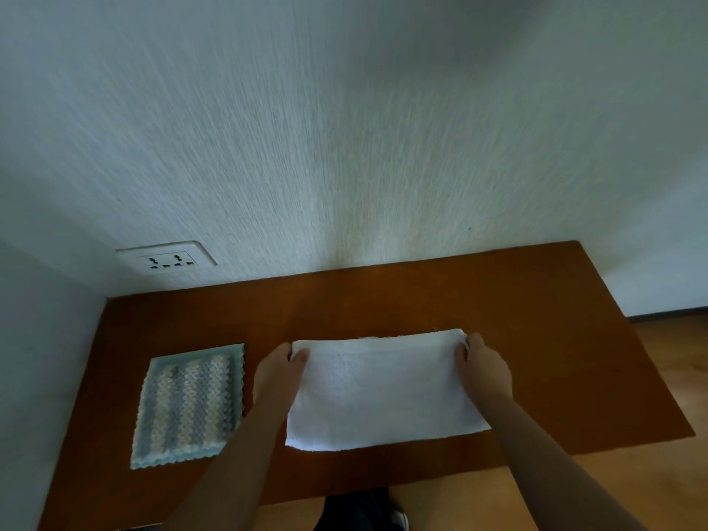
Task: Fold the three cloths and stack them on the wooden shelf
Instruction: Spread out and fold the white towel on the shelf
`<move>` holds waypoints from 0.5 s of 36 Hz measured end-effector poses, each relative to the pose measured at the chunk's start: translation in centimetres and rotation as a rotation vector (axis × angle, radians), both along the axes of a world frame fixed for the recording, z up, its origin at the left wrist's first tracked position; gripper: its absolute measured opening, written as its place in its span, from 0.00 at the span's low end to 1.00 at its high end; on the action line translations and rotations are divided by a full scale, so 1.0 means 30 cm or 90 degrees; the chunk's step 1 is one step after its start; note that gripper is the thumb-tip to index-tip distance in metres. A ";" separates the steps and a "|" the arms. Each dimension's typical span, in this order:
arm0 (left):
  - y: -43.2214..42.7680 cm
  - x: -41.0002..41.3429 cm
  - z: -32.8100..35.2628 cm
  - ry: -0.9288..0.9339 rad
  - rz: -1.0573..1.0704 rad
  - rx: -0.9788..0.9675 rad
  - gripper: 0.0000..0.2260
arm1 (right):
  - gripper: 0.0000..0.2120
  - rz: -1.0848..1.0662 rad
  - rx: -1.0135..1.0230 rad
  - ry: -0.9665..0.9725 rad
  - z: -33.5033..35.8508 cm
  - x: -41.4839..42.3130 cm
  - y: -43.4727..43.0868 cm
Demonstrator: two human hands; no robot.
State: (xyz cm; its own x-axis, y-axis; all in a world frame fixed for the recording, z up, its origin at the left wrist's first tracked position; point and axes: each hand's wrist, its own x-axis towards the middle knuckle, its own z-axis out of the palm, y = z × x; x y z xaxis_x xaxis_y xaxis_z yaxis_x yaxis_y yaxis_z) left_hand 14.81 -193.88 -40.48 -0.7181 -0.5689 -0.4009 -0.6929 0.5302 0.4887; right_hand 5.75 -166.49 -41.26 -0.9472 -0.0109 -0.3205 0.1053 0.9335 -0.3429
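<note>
- While the left hand (pixel 281 367) pinches the far left corner of the white cloth (pixel 383 392), its thumb lies on top of the fabric and its fingers curl around the edge beneath.
- Opposite it, the right hand (pixel 481 364) grips the far right corner of the same cloth in the same way, fingers closed over the edge.
- Between the two hands the far edge of the white cloth runs nearly straight, with a few loose threads showing along it; the near edge lies flat on the wooden shelf (pixel 536 308), close to its near rim.
- Whether the white cloth is already doubled over cannot be told from this view.
- To the left of the left forearm lies a second cloth, the striped cloth (pixel 189 406), pale blue and cream with zigzag edges, resting flat on the shelf and just apart from the white one.
- Beyond the shelf's far edge rises a textured white wall (pixel 344 147), with a wall socket (pixel 168 258) on it at the far left.
- Past the shelf's right and near edges a wooden floor (pixel 670 358) shows.
</note>
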 end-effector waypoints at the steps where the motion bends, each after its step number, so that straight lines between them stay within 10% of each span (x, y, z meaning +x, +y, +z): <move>1: -0.001 0.000 -0.004 -0.004 -0.004 -0.012 0.13 | 0.11 -0.001 0.000 0.000 0.003 0.000 0.000; 12: 0.044 0.054 0.015 0.055 0.001 -0.214 0.13 | 0.20 -0.047 0.079 0.121 0.032 0.043 -0.010; 18: 0.208 0.083 -0.043 0.275 -0.241 -0.295 0.14 | 0.22 0.132 0.047 0.288 -0.001 0.146 -0.123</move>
